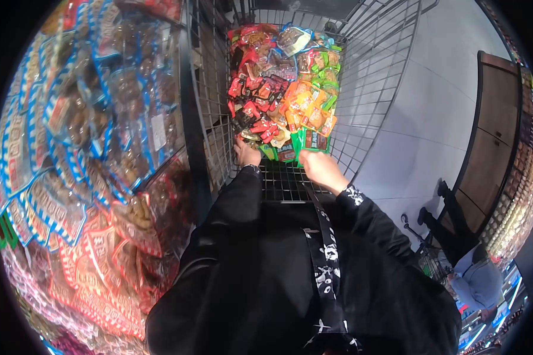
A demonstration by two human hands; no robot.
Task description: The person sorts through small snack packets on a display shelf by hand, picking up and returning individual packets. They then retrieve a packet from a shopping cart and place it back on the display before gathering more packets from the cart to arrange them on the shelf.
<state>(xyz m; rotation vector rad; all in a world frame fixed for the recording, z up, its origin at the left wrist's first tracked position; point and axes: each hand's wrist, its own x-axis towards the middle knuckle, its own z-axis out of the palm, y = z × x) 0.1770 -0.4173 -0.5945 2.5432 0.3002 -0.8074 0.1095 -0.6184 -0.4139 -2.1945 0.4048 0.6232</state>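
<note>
Inside a wire shopping cart (370,89), many small snack packets lie in a heap. Red packets (257,92) are on its left side, orange packets (305,100) right of the middle. My right hand (323,168) is closed at the near edge of a green snack packet (308,141) with a dark window, apparently pinching it. Beside the lower left of the heap, my left hand (247,152) has its fingers curled against small dark packets. Its fingertips are partly hidden, so what they hold cannot be made out.
Shelves of large blue-and-white striped bags (121,100) and red-patterned bags (100,266) stand close on my left. Grey floor tiles (438,100) stretch to the right, with a wooden cabinet (494,127) beyond. A person in a cap (479,275) is at the lower right, near another cart.
</note>
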